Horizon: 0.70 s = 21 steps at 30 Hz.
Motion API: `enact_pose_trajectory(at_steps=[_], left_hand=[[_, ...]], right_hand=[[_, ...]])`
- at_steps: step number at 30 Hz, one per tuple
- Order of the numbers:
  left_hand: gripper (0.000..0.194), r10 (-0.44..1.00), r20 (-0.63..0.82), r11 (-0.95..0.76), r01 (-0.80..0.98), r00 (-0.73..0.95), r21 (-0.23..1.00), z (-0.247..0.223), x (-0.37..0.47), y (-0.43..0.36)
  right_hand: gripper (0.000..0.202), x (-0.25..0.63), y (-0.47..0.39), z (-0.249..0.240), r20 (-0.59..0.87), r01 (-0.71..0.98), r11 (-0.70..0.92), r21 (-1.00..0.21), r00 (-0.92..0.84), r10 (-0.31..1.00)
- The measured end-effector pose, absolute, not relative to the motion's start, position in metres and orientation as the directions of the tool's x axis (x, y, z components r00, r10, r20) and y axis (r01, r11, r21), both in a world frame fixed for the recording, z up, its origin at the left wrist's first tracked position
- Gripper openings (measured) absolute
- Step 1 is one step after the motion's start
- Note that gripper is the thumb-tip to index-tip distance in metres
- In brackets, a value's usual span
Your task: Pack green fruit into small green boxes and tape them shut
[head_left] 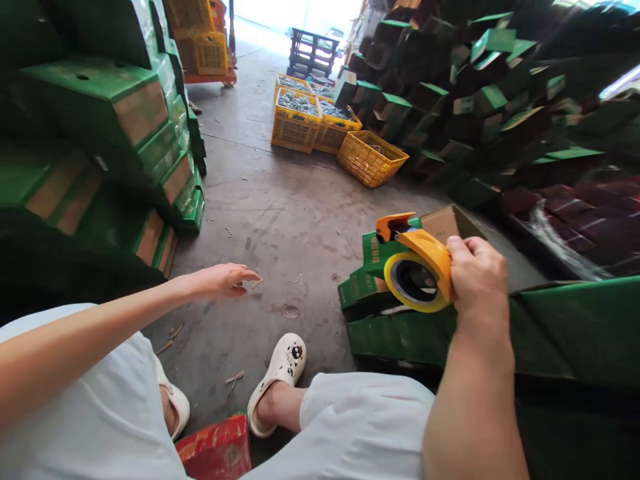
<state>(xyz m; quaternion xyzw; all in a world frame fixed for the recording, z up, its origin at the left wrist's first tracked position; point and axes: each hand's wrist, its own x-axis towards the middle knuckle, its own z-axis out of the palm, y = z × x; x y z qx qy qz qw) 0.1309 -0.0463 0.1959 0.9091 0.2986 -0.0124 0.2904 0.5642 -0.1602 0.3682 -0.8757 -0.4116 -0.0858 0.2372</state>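
Observation:
My right hand grips an orange tape dispenser loaded with a roll of yellow-edged packing tape. Its orange head points left, above the green cardboard cartons stacked at my right side. Just behind the dispenser, a brown flap of a box shows. Over the bare floor to the left, my left hand reaches out with its fingers apart and nothing in them. Between my feet lies a red box, partly hidden by my white trousers.
Stacked green cartons rise along the left. Yellow crates with bagged goods stand ahead, beside a tilted yellow crate. A heap of open green boxes fills the right. Small scraps litter the concrete floor.

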Motion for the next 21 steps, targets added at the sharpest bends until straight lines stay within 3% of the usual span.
enact_pose_trajectory(at_steps=[3, 6, 10, 12, 16, 21], left_hand=[[0.050, 0.614, -0.188, -0.589, 0.603, 0.767, 0.537, 0.203, 0.121, -0.039], [0.050, 0.699, -0.216, -0.516, 0.690, 0.682, 0.508, 0.207, 0.102, -0.029], [0.052, 0.771, -0.278, -0.473, 0.808, 0.573, 0.351, 0.204, 0.064, -0.024], [0.051, 0.788, -0.306, -0.459, 0.841, 0.534, 0.285, 0.198, 0.047, -0.027], [0.047, 0.773, -0.407, -0.436, 0.874, 0.486, 0.215, 0.173, 0.018, -0.043], [0.048, 0.714, -0.510, -0.427, 0.876, 0.480, 0.226, 0.122, -0.020, -0.075]], right_hand=[[0.031, 0.511, -0.149, 0.371, 0.310, 0.830, -0.336, -0.446, 0.495, 0.812], [0.030, 0.462, -0.125, 0.342, 0.158, 0.866, -0.182, -0.466, 0.284, 0.946], [0.034, 0.393, -0.103, 0.263, -0.097, 0.944, -0.008, -0.330, -0.026, 0.995], [0.041, 0.354, -0.110, 0.218, -0.293, 0.963, 0.113, -0.245, -0.184, 0.938], [0.021, 0.292, -0.146, 0.143, -0.522, 0.932, 0.302, -0.201, -0.363, 0.772], [0.036, 0.273, -0.157, 0.115, -0.655, 0.856, 0.462, -0.232, -0.489, 0.577]])
